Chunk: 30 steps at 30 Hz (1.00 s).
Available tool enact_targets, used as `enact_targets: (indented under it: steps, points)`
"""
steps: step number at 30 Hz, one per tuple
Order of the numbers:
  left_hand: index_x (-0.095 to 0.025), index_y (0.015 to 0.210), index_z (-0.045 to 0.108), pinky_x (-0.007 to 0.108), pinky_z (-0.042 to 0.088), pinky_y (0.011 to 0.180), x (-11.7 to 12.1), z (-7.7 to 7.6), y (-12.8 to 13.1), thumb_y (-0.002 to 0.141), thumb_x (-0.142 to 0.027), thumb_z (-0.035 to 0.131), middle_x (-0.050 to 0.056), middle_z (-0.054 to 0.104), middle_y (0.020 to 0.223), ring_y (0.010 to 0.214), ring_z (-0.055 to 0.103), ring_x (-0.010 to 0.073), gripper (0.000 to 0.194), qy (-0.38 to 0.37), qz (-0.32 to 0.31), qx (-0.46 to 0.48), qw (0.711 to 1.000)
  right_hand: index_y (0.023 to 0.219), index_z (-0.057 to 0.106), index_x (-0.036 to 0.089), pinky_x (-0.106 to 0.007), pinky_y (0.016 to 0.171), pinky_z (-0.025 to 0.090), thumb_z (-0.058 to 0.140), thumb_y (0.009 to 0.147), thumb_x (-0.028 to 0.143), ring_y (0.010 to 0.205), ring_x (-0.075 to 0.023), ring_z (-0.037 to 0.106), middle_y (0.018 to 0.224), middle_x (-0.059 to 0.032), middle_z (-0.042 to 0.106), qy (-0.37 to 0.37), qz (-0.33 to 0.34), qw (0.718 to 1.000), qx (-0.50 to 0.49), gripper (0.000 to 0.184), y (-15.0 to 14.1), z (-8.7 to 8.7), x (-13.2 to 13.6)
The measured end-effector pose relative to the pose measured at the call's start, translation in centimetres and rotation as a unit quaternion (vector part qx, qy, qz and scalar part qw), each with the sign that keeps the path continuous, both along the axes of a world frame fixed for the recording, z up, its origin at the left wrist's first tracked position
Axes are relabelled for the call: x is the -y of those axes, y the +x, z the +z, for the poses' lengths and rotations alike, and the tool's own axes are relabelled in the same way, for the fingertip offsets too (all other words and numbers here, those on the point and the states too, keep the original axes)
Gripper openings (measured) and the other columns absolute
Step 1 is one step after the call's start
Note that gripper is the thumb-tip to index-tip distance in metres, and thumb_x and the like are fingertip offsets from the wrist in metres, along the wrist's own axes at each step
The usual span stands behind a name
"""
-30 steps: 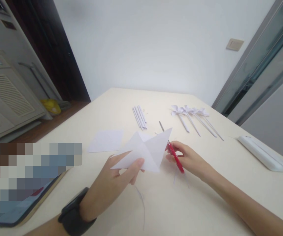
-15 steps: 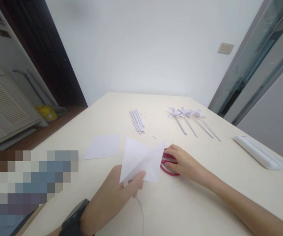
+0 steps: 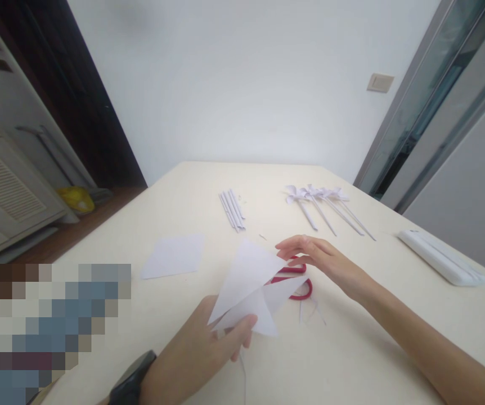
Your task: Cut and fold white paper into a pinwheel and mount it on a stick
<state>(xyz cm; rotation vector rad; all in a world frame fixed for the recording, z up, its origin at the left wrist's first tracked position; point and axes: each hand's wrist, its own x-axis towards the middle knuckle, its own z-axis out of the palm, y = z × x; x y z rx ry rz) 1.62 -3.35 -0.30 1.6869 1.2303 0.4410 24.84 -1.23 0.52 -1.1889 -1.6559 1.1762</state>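
Note:
My left hand (image 3: 209, 346), with a black watch on the wrist, pinches a folded white paper (image 3: 248, 287) by its lower corner and holds it up above the cream table (image 3: 352, 349). My right hand (image 3: 322, 261) hovers flat with fingers stretched out, its fingertips near the paper's upper point. Red-handled scissors (image 3: 299, 281) lie on the table just under that hand, partly hidden by the paper.
A flat white paper square (image 3: 174, 256) lies to the left. Rolled paper sticks (image 3: 232, 209) and several paper pinwheels (image 3: 322, 205) lie farther back. A long white case (image 3: 440, 257) sits at the right. Thin paper strips (image 3: 310, 312) lie near the scissors.
My right hand set the scissors down on the table, let go of them and lifted open toward the paper. My left hand drew the paper nearer to me.

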Motion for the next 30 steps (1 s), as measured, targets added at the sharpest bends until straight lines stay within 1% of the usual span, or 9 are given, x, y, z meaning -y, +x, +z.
enact_targets:
  steps: [3,6,9,13,16,20,22,26,30]
  points:
    - [-0.018,0.070,0.053,0.024,0.046,0.056,0.2,-0.8,-0.2,0.079,-0.040,0.048,-0.001,0.060,0.064,0.057,0.057,0.0144,0.024,-0.025,-0.010,-0.021,0.999,0.105,0.054,0.018,-0.032,0.079,0.046,0.042,0.087,0.044,0.094,-0.0188,0.058,0.104,-0.0075,0.060,-0.064,0.070,0.994,-0.050,0.033,-0.8,0.1,0.8]
    - [-0.019,0.084,0.058,0.029,0.048,0.066,0.1,-1.0,-0.9,0.080,-0.043,0.048,0.003,0.065,0.078,0.070,0.061,0.0187,0.026,-0.003,-0.045,-0.033,0.998,0.096,0.056,0.017,-0.027,0.069,0.045,0.056,0.081,0.035,0.085,-0.0174,0.059,0.092,-0.0048,0.061,-0.094,0.092,0.990,-0.047,0.024,-1.5,-0.2,1.5]
    - [-0.027,0.113,0.054,0.036,0.041,0.089,-0.5,-0.3,-1.6,0.068,-0.043,0.064,0.003,0.056,0.118,0.101,0.053,0.0254,0.048,0.057,-0.162,-0.012,0.985,0.089,0.057,0.016,-0.025,0.068,0.043,0.057,0.081,0.030,0.082,-0.0155,0.057,0.087,-0.0035,0.060,-0.094,0.076,0.992,-0.045,0.016,-1.7,-0.4,1.7]
    - [-0.026,0.128,0.040,0.036,0.041,0.089,-1.8,0.8,-1.8,0.072,-0.037,0.063,0.007,0.049,0.128,0.103,0.052,0.0246,0.061,0.023,-0.257,0.058,0.964,0.089,0.057,0.016,-0.020,0.054,0.036,0.055,0.083,0.031,0.064,-0.0097,0.050,0.079,-0.0016,0.057,-0.090,0.067,0.994,-0.013,0.016,-1.4,-0.5,1.5]
    - [-0.026,0.129,0.040,0.035,0.038,0.093,-2.6,0.6,-1.4,0.082,-0.035,0.053,0.006,0.049,0.128,0.108,0.050,0.0228,0.050,0.013,-0.202,0.169,0.965,0.087,0.058,0.016,-0.021,0.057,0.037,0.053,0.084,0.028,0.067,-0.0103,0.050,0.083,-0.0018,0.055,-0.042,0.084,0.995,0.015,0.014,-1.5,-0.4,1.4]
    - [-0.023,0.119,0.052,0.034,0.040,0.089,-2.7,0.0,-1.1,0.082,-0.027,0.055,0.005,0.055,0.120,0.102,0.052,0.0225,0.037,0.003,-0.166,0.199,0.966,0.081,0.058,0.017,-0.022,0.067,0.039,0.052,0.084,0.022,0.079,-0.0121,0.052,0.086,-0.0012,0.056,0.024,0.090,0.994,0.050,0.008,-2.1,0.2,2.0]
    - [-0.023,0.114,0.056,0.033,0.042,0.084,-2.4,-0.3,-1.1,0.081,-0.029,0.055,0.004,0.061,0.109,0.097,0.055,0.0220,0.033,-0.049,-0.180,0.208,0.960,0.083,0.057,0.018,-0.022,0.066,0.039,0.055,0.082,0.020,0.077,-0.0115,0.052,0.086,-0.0003,0.056,0.016,0.089,0.995,0.052,0.003,-2.5,0.6,2.5]
    - [-0.021,0.109,0.060,0.028,0.044,0.069,-1.6,-0.5,-0.9,0.082,-0.032,0.054,0.003,0.065,0.089,0.079,0.058,0.0186,0.029,-0.147,-0.156,0.200,0.956,0.086,0.054,0.020,-0.021,0.065,0.041,0.061,0.076,0.015,0.078,-0.0113,0.054,0.090,0.0009,0.055,-0.018,0.074,0.997,0.003,0.013,-2.9,0.7,3.1]
    - [-0.019,0.102,0.063,0.028,0.044,0.070,-1.5,0.1,-0.5,0.079,-0.035,0.057,0.003,0.066,0.084,0.075,0.057,0.0184,0.029,-0.134,-0.134,0.207,0.960,0.081,0.054,0.020,-0.020,0.064,0.040,0.062,0.077,0.018,0.075,-0.0105,0.053,0.086,0.0016,0.056,-0.007,0.050,0.999,0.001,0.009,-2.9,0.5,2.9]
